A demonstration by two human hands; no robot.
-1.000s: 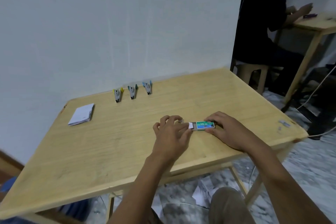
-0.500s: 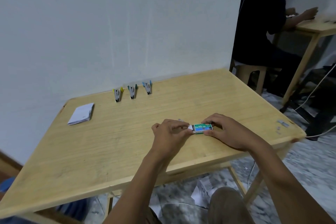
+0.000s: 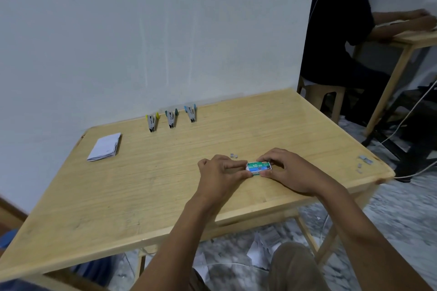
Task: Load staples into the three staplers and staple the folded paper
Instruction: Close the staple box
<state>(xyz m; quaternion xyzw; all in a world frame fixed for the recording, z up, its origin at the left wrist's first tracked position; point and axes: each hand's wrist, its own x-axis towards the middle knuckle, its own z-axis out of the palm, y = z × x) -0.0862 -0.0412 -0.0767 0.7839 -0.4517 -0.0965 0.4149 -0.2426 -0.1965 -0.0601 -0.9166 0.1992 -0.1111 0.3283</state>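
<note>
A small green staple box (image 3: 259, 167) lies on the wooden table (image 3: 165, 184) near its front edge. My left hand (image 3: 221, 176) pinches the box's left end, and my right hand (image 3: 288, 171) grips its right end. Three small staplers stand in a row by the wall: a yellow stapler (image 3: 152, 122), a green stapler (image 3: 171, 119) and a blue stapler (image 3: 191, 113). The folded paper (image 3: 104, 146) lies at the table's far left. A loose strip of staples (image 3: 234, 155) rests just behind my left hand.
More loose staples (image 3: 364, 162) lie at the table's right corner. A white wall stands behind the table. A person in black (image 3: 340, 30) sits on a stool at another wooden table (image 3: 416, 38) to the right. Scraps of paper (image 3: 264, 243) litter the floor.
My left hand's fingers have closed in on the box's left end, and the white inner tray that stuck out is now nearly covered. A loose staple strip is now visible behind my left hand.
</note>
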